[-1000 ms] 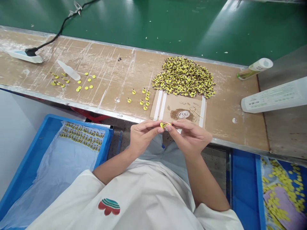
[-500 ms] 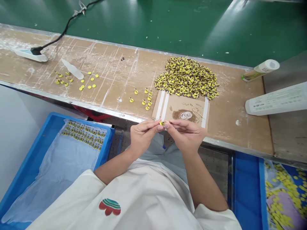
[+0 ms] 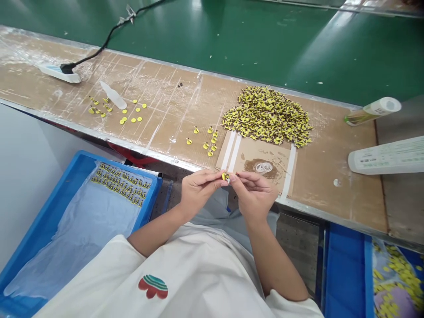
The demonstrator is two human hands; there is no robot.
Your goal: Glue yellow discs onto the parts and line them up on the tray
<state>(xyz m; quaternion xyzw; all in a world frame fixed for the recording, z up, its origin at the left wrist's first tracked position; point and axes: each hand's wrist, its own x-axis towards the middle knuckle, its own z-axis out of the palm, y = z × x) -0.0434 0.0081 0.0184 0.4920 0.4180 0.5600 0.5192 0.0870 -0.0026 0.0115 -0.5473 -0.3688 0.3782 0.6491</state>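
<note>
Left hand (image 3: 199, 191) has its thumb and finger pinched on a small yellow and dark piece (image 3: 225, 176), and right hand (image 3: 254, 194) pinches the other side of it, so I see the two hands nearly meet in front of the white shirt (image 3: 185, 265). The fingertips cover much of the piece, and I cannot tell just how they press. It is held up over the near edge of the long brown cardboard-covered bench (image 3: 334, 176), close to the near end of a flat cardboard pad with white strips (image 3: 248, 150). On that pad sits a shiny whitish blob (image 3: 264, 167) in a dark wet-looking stain, with a thin pale stick (image 3: 284, 168) to its right. Far behind is a big heap of tiny yellow and brown bits (image 3: 266, 115). Left of the pad I see a few round yellow discs with dark tops (image 3: 206, 145). Farther left, beside the near edge of the bench, a blue plastic tray (image 3: 46, 225) has a thin white sheet (image 3: 82, 238) with more in rows. I think the piece is very light and a bit stiff, and its thin parts may bend or snap. It could get slippery if something wet is on it. I would hold it softly by the rim of its round yellow part, and leave the dark part alone.
</note>
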